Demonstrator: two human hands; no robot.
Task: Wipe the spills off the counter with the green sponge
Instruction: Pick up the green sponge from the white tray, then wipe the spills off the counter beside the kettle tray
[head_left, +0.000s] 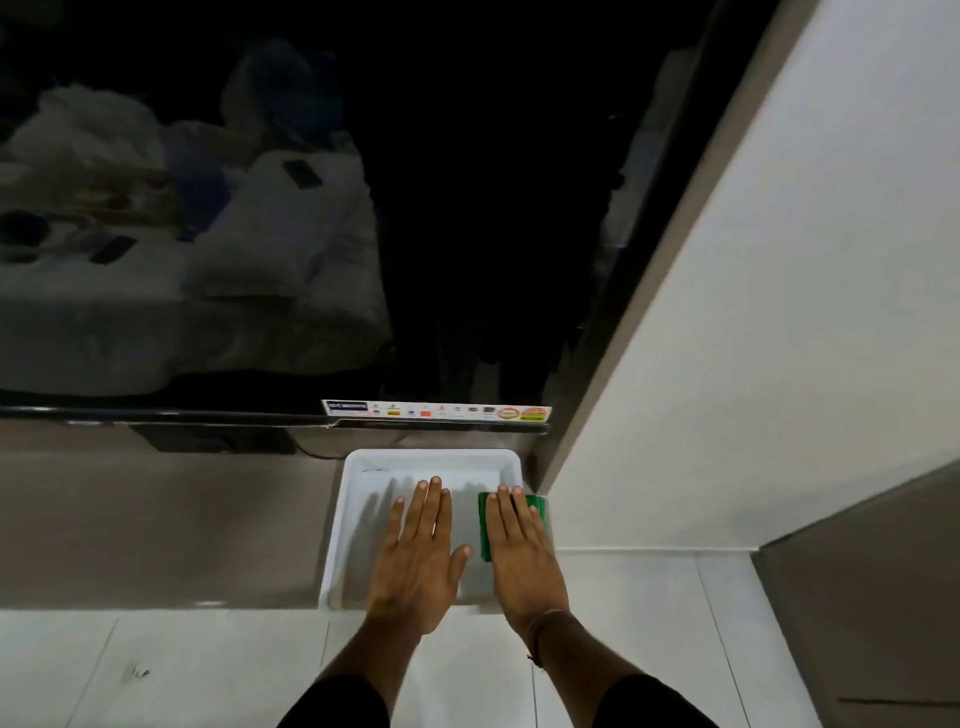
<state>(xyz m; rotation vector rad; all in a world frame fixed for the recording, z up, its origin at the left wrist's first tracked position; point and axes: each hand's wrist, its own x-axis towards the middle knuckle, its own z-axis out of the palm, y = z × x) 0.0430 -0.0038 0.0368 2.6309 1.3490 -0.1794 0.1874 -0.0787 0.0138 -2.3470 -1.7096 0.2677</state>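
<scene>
Two bare hands lie flat, palms down, over a shallow white rectangular plastic tray (358, 499) that sits on the brown table (156, 525) beneath a dark glossy screen (467, 208). The flat green rectangular sponge (485, 525) lies at the tray's right side, directly under the right hand (519, 545); its long axis runs away from the person, parallel to the fingers (506, 512). These fingers are extended and pressed on the sponge, not curled around it. The left hand (421, 551) rests just beside the sponge, fingers spread and holding nothing. The right hand is therefore the nearer one. Judged from this, closing its fingers over the sponge's long edges is the next requirement.
</scene>
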